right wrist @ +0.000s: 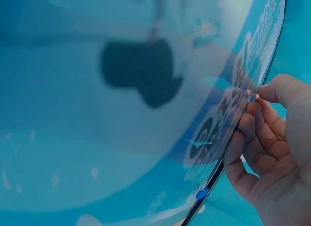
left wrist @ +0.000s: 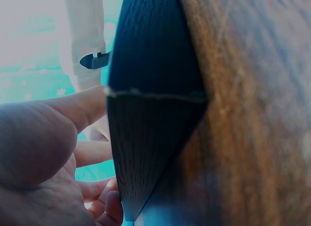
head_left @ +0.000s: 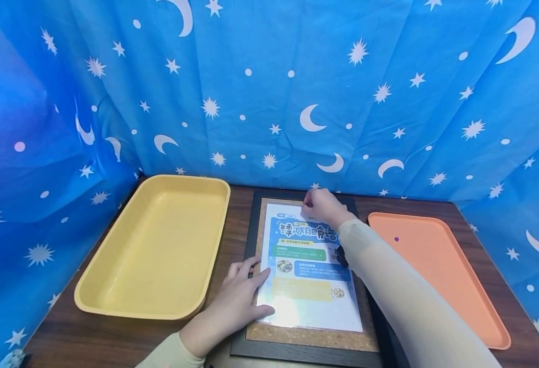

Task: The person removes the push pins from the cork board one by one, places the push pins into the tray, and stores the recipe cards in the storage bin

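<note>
- Bkgd: blue curtain point(head_left: 269, 92) w/ white moons & stars hangs round three sides of a dark wood table point(head_left: 80, 337).
- Yellow tray point(head_left: 159, 245), deep, sits on table's left; long axis runs near-to-far, far end tilted a bit right.
- Orange tray point(head_left: 439, 276), shallow, on the right, also lengthwise near-to-far; a small purple dot point(head_left: 396, 238) lies on it near the far end.
- Cork board point(head_left: 306, 337) w/ black frame lies flat between the trays, just beside the yellow one; long axis near-to-far.
- Glossy sheet point(head_left: 308, 286), blue printed poster, lies on the cork in portrait: long axis near-to-far, title end at the far side, text reads upright from the person's seat. Near edge stops short of the frame, cork strip showing.
- Left hand point(head_left: 237, 301): fingers straight, spread flat, pressing the sheet's near-left edge; palm over the frame's left side. Left wrist view shows the fingers point(left wrist: 82, 107) against the dark frame edge.
- Right hand point(head_left: 324, 207): reaches across to the sheet's far top edge, fingers curled. Right wrist view shows thumb & fingertips point(right wrist: 272, 92) pinching something tiny at the sheet's edge; too small to tell what.
- Small blue pin head point(right wrist: 202, 192) sits at the sheet's edge, right wrist view.
</note>
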`<state>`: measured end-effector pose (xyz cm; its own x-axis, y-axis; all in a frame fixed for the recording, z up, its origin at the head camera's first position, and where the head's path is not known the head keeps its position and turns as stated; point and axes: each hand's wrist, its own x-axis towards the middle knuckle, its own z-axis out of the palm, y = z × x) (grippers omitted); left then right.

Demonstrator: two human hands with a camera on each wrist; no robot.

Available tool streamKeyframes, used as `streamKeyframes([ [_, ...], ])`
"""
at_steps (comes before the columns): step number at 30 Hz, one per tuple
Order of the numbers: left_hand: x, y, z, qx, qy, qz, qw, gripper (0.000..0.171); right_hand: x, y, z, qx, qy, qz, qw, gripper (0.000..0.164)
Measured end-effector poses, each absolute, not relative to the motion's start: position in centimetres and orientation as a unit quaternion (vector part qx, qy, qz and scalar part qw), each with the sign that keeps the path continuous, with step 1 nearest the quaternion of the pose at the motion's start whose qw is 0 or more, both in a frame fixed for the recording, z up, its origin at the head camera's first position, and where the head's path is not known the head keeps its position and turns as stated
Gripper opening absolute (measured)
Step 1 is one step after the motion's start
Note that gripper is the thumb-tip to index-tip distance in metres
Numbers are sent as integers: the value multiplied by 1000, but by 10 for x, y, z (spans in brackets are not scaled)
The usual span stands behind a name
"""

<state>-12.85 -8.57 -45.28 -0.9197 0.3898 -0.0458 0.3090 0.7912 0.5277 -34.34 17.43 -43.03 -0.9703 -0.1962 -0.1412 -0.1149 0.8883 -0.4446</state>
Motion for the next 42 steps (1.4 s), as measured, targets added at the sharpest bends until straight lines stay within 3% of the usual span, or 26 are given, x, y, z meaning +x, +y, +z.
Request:
streamKeyframes([
  [23,-128,-87,-452,179,944,265,83,81,-343,172,-431,-72,967,-220,104,19],
  [42,-129,-85,-452,182,946,257,78,82,-342,173,-428,-83,972,-203,82,19],
])
